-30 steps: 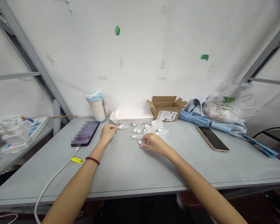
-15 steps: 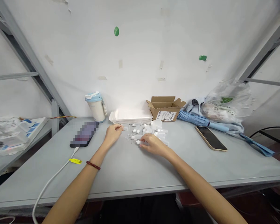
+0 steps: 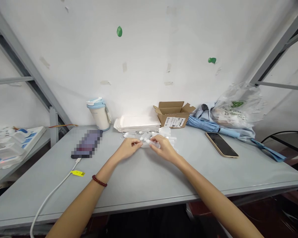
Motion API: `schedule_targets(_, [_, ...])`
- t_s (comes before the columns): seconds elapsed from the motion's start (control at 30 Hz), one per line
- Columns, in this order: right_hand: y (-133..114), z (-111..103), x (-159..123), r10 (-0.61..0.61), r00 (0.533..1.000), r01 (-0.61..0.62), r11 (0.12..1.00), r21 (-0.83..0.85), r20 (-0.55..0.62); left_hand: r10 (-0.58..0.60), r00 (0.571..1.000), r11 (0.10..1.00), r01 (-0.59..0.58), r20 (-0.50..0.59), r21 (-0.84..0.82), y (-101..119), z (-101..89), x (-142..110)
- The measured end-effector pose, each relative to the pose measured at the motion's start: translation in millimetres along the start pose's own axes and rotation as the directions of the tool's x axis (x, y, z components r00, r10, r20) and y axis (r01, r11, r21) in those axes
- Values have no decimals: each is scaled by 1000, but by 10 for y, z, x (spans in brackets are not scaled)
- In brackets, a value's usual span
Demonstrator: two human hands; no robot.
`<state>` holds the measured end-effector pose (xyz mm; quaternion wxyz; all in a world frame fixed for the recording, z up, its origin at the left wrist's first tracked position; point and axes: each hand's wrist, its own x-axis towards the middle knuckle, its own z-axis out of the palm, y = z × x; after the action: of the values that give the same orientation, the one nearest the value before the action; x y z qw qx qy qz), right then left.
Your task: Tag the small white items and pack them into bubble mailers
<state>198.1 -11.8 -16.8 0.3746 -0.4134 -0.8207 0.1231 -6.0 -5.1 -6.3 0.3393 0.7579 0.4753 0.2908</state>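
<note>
My right hand (image 3: 166, 149) is closed around a small clear plastic tube with a white tip (image 3: 155, 143), held just above the table in front of a loose pile. My left hand (image 3: 128, 148), with a dark red beaded bracelet (image 3: 99, 180) on the wrist, is pinched at the tube's tip end; whatever lies between its fingertips is too small to make out. Behind both hands lie several similar clear tubes (image 3: 165, 132) with white tips and thin white strings, partly hidden by my fingers.
A stack of white envelopes (image 3: 139, 123) and an open cardboard box (image 3: 173, 115) stand by the wall. Left are a cup (image 3: 100, 115) and a phone (image 3: 88, 143) on a white cable (image 3: 53, 191). Right lie another phone (image 3: 221, 144), a blue umbrella (image 3: 206, 125) and a plastic bag (image 3: 233, 109).
My left hand has moved right and nearer, up to my right hand. My right hand has lifted a tube from the pile's front. One tube now lies at the pile's left end.
</note>
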Motion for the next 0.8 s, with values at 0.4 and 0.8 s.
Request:
schedule_targets(0.4, [-81,-37,21,159,987,-152,975,160,-34,-134,990,933,140,41,-332,136,-11,-15])
schedule_targets(0.8, [-164,-52,8,169,986,-166,968,188,1,-136,986,897,165,99,-411,123,-11,-33])
